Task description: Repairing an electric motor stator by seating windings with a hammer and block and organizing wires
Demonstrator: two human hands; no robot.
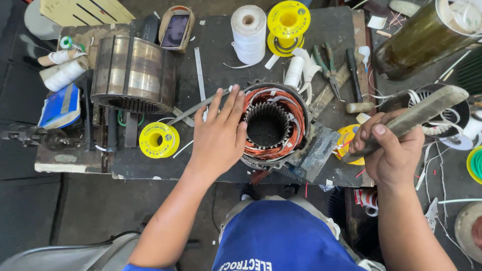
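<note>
Stator (271,125) sits at the near edge of the dark desk (216,47), dead centre in front of the person, bore facing up. Copper windings (296,118) already fill the slots all round the ring, with white insulation strips poking out at the top, so coil insertion looks done; coil ends look uneven and not yet laced or tied, so shaping and tying seem left, as a judgement. Left hand (219,134) lies flat on the stator's left rim, fingers spread and open, gripping nothing, just steadying; a thin grey rod (193,108) runs out from under its fingertips, away left of the stator. Right hand (389,150) is well right of the stator, grip clamped around the handle of a dark wooden mallet-like bar (416,115), raised off the desk and not touching the windings. Just right of the stator, a flat metal plate (319,150) and a yellow spool (349,143) partly hidden by the right hand. Behind the stator: white thread cone (248,32), yellow wire spool (287,25), green-handled pliers (326,65), a hammer (354,83). Left of the stator: yellow tape roll (158,140), then a large bare laminated core (133,73), a phone (175,30) behind it. Blue shirt (281,241) below the stator.
</note>
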